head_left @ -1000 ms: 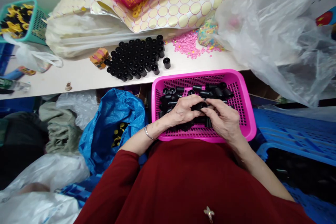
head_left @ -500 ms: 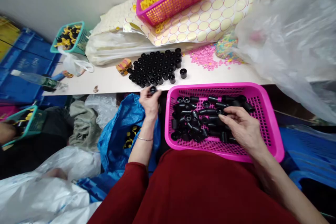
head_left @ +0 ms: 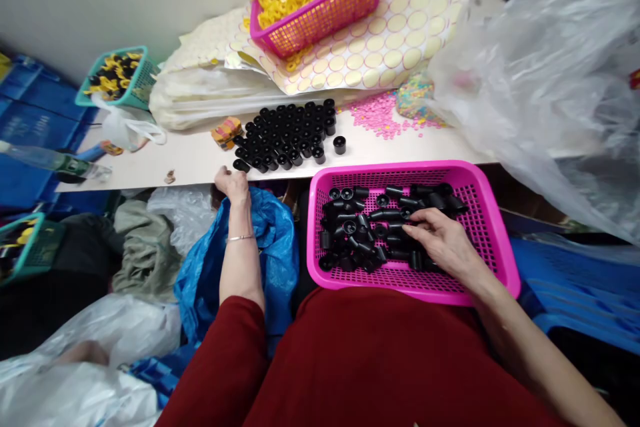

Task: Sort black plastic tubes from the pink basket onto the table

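The left hand (head_left: 232, 183) is touching a black plastic cylinder (head_left: 241, 165). Well apart, the right hand (head_left: 443, 237) is reaching into the pink plastic basket (head_left: 500, 253) beneath. Both grips are unclear.

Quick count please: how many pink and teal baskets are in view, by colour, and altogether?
Pink: 2 (near pink basket, far pink basket)
Teal: 2 (tabletop teal basket, left-edge teal basket, partly out of frame)
Total: 4
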`<action>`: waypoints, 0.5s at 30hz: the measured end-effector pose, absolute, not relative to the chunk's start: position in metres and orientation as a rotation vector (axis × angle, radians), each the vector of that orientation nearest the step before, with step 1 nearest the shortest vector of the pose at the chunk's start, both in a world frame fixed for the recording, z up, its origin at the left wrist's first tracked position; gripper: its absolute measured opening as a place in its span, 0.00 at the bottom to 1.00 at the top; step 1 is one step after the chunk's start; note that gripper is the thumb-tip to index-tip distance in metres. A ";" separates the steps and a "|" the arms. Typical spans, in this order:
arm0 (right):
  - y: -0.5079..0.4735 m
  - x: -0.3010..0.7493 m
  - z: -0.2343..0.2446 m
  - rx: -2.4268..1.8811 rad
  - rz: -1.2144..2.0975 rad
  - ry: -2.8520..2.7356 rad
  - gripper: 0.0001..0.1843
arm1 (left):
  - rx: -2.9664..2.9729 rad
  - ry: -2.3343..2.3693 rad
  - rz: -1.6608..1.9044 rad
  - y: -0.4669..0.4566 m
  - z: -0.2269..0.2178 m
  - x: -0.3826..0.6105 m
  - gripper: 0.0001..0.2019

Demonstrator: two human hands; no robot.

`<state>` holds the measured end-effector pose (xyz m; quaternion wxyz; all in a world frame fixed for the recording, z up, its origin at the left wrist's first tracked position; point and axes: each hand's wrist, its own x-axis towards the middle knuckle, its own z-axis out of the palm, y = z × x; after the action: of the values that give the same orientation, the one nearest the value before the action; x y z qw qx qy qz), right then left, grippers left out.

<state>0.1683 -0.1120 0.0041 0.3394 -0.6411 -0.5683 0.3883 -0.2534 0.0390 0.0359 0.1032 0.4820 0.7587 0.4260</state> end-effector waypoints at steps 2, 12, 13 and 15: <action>-0.109 0.171 -0.001 -1.720 0.955 -1.537 0.14 | 1.386 2.492 1.345 0.038 0.038 -0.238 0.05; -0.036 0.130 0.014 -1.787 0.391 -2.700 0.17 | 2.770 1.501 0.279 0.069 0.047 -0.070 0.15; -0.032 0.128 0.013 -1.756 0.383 -2.788 0.17 | 2.785 1.462 0.245 0.075 0.043 -0.067 0.14; -0.028 0.125 0.010 -1.724 0.382 -2.877 0.16 | 2.784 1.434 0.220 0.086 0.034 -0.069 0.13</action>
<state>0.1249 -0.0281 0.0096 -0.1165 -0.5072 -0.8465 0.1124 -0.0689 0.0859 0.0335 0.0010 0.8868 0.4568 0.0700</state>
